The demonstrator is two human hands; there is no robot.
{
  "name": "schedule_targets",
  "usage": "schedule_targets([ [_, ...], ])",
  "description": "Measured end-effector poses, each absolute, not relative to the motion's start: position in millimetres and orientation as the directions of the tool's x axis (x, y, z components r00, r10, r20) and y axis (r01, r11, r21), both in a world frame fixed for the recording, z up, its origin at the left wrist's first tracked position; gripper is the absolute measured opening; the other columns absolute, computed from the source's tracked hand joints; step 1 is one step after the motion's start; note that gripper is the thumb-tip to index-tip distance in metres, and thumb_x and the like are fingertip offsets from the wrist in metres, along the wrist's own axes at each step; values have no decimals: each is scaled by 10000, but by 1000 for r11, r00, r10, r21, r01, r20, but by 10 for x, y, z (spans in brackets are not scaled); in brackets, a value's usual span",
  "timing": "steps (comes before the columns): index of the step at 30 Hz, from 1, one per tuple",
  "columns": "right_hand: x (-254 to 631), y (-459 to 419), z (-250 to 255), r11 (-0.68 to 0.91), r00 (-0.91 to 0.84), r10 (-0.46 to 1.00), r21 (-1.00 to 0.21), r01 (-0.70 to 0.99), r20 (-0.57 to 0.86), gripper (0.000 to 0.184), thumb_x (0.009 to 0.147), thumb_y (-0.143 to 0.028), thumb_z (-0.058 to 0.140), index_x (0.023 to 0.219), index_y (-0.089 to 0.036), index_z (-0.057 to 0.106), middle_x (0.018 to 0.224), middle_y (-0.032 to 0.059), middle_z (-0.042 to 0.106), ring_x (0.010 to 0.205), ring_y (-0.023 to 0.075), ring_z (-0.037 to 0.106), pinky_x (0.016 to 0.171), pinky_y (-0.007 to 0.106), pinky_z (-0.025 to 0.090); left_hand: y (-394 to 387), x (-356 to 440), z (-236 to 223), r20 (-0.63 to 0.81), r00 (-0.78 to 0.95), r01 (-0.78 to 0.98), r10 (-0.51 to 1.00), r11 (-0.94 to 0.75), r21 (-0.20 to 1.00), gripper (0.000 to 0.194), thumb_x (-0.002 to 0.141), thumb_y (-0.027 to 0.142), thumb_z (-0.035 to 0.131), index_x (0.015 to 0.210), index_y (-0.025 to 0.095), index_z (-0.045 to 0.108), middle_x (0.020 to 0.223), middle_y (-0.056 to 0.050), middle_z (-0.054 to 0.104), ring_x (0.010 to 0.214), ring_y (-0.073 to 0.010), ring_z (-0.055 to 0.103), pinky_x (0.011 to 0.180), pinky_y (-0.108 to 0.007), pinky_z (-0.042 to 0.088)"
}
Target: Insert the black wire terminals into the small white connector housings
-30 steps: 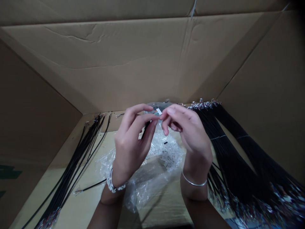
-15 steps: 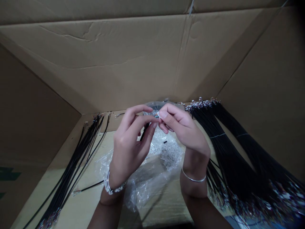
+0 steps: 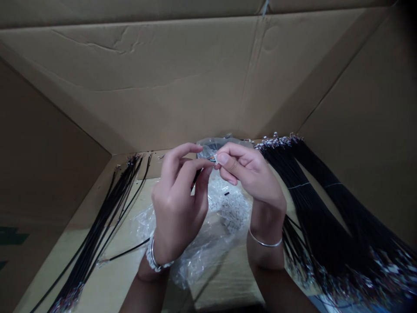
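Observation:
My left hand (image 3: 179, 195) pinches the thin coloured wires at one end of a black cable (image 3: 129, 249), its index finger raised. The cable passes under my left wrist, and its other stripped end lies on the table at left. Between thumb and fingertips, my right hand (image 3: 247, 169) grips a small white connector housing (image 3: 215, 159). Wires meet the housing where the two hands come together; how deep they sit in it cannot be seen. Beneath the hands, a clear plastic bag (image 3: 195, 256) lies spread with many loose white connector housings (image 3: 233, 211) on it.
A bundle of black cables (image 3: 107, 221) with bare wire ends lies at left. Larger tied bundles of black cables (image 3: 312, 204) with white connectors at their far ends lie at right. Cardboard walls (image 3: 182, 82) enclose the table (image 3: 228, 278) at the back and sides.
My left hand has shifted slightly left and down, its fingers closing nearer the connector housing. My right hand stays almost in place, still holding the housing.

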State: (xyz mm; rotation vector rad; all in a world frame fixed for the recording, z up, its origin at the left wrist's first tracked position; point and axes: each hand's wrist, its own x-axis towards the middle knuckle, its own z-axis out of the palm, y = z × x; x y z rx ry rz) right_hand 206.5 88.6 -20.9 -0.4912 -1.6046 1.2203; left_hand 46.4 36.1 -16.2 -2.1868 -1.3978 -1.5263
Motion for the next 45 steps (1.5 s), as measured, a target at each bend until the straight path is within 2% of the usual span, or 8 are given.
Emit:
schedule_targets([
  [4,2067,917,-232,363,-423,775,-879,-308,469,222,1017,-333,636,849,-189,656,551,-81,474,488,70,392,524,220,387,327,481,-177,812,33,744,583,-557,369,158,928,111,684,1046,216,696,1245,-69,658,1026,-191,675,754,-300,567],
  [8,2081,957,-281,327,-459,747,-867,-376,481,171,1032,-289,613,905,-198,683,557,-84,481,484,63,390,540,212,405,307,478,-166,833,31,724,553,-587,362,160,898,117,722,1030,202,692,1244,-69,644,1020,-180,682,872,-328,576],
  [12,2074,989,-310,334,-448,754,-868,-367,480,194,1015,-320,638,870,-199,682,562,-79,492,478,60,401,523,205,406,294,479,-146,827,39,721,561,-589,365,173,911,141,704,1047,244,681,1243,-63,636,1107,-210,655,962,-383,571],
  [22,2047,1020,-326,348,-451,700,-816,-462,554,163,1021,-192,615,894,-185,716,602,-69,469,500,46,386,515,182,384,307,493,-160,860,50,756,508,-582,300,160,922,104,677,1039,213,666,1232,-81,630,1070,-201,671,943,-356,563],
  [29,2061,1010,-323,396,-434,719,-833,-386,543,155,1010,-245,640,881,-191,706,591,-67,480,491,63,393,490,204,367,324,489,-155,876,56,753,479,-596,278,95,922,118,687,1005,164,692,1188,-107,657,1080,-207,673,937,-342,567],
  [34,2069,974,-294,499,-396,710,-813,-301,583,205,1013,-212,633,821,-183,698,587,-67,473,516,64,409,527,206,391,326,463,-160,864,68,755,500,-591,283,111,945,123,666,1034,188,685,1201,-102,649,1110,-215,662,952,-345,560],
  [37,2074,947,-280,546,-371,706,-797,-259,604,169,1013,-187,629,866,-186,713,593,-69,475,522,66,415,531,208,388,345,449,-171,864,70,760,499,-588,278,113,956,138,662,1039,212,679,1201,-80,653,1112,-213,659,951,-354,564],
  [45,2079,890,-247,605,-334,711,-780,-159,619,175,1009,-161,630,853,-184,705,590,-72,472,542,68,421,533,213,360,393,452,-189,885,61,754,462,-602,263,62,954,140,676,995,182,696,1182,-76,662,1059,-184,675,936,-331,564],
])
